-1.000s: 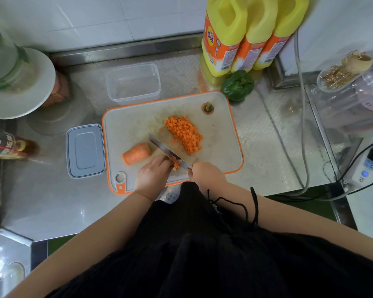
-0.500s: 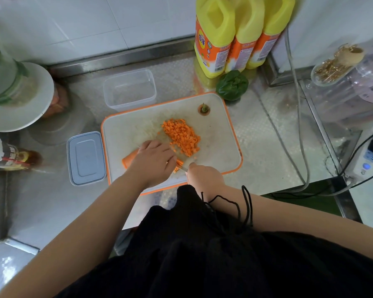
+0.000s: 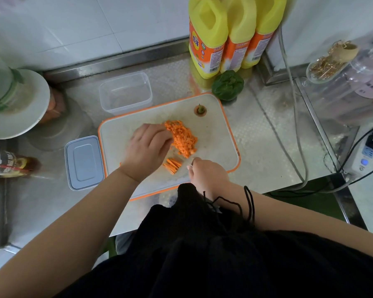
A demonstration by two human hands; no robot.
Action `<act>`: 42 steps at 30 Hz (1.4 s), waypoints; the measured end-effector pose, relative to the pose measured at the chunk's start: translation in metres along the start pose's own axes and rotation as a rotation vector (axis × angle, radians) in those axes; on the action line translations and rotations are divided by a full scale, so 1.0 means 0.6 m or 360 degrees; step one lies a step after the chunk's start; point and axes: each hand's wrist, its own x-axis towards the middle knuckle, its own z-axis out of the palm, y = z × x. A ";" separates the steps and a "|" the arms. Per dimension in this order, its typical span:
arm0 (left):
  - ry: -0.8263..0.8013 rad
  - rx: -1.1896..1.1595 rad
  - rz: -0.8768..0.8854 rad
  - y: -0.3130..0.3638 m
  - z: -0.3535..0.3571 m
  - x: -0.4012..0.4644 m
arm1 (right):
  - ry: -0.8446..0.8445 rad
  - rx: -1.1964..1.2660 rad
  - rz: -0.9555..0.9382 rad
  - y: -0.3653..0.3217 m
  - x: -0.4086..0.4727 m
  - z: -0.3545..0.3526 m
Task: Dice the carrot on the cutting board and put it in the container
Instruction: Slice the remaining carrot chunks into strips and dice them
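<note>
Left hand point(image 3: 148, 150) is over the cutting board point(image 3: 215, 134), fingers loosely spread and reaching right, fingertips touching the left edge of the diced carrot pile point(image 3: 182, 138); it grips nothing. Right hand point(image 3: 208, 175) sits at the board's near edge, fingers curled round a knife handle point(image 3: 191, 165); only a sliver of the handle shows, blade not visible. Carrot sticks point(image 3: 173, 165), a small bundle lying side by side, rest on the board just below the diced pile, between the two hands. Cut-off carrot top point(image 3: 200, 110) lies apart near the board's far right corner. Any uncut carrot piece is hidden under the left hand, cannot tell. Clear plastic container point(image 3: 125, 92) stands on the steel worktop point(image 3: 256, 134) just behind the board's far left corner, no carrot in it. Its lid point(image 3: 83, 162) lies flat on the worktop, touching the board's left edge. Three yellow bottles point(image 3: 230, 33) stand against the back wall, with a green leafy vegetable point(image 3: 227, 84) in front of them, just beyond the board. Power strip point(image 3: 366, 155) with cables sits far right.
</note>
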 end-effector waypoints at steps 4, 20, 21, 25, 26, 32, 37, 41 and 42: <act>-0.0320 0.0033 0.0276 -0.010 0.014 -0.070 | 0.0087 0.0270 0.0102 0.020 0.010 -0.011; -0.1044 -0.0216 0.0353 -0.036 0.068 -0.086 | 0.0177 0.0386 0.0164 0.032 0.014 -0.015; -0.1037 -0.0228 0.0343 -0.034 0.068 -0.085 | 0.0173 0.0386 0.0156 0.032 0.015 -0.014; -0.0996 -0.0204 0.0308 -0.029 0.068 -0.086 | 0.0144 0.0372 0.0135 0.035 0.014 -0.013; -0.0982 -0.0199 0.0300 -0.030 0.069 -0.087 | 0.0140 0.0374 0.0131 0.036 0.013 -0.013; -0.0968 -0.0172 0.0387 -0.036 0.072 -0.091 | 0.0144 0.0384 0.0110 0.039 0.011 -0.012; -0.0941 -0.0100 0.0316 -0.020 0.072 -0.092 | 0.0154 0.0391 0.0113 0.041 0.011 -0.008; -0.0950 -0.0039 0.0120 0.000 0.077 -0.098 | 0.0151 0.0390 0.0102 0.039 0.013 -0.008; -0.0958 -0.0019 0.0056 0.005 0.080 -0.101 | 0.0144 0.0388 0.0100 0.038 0.014 -0.008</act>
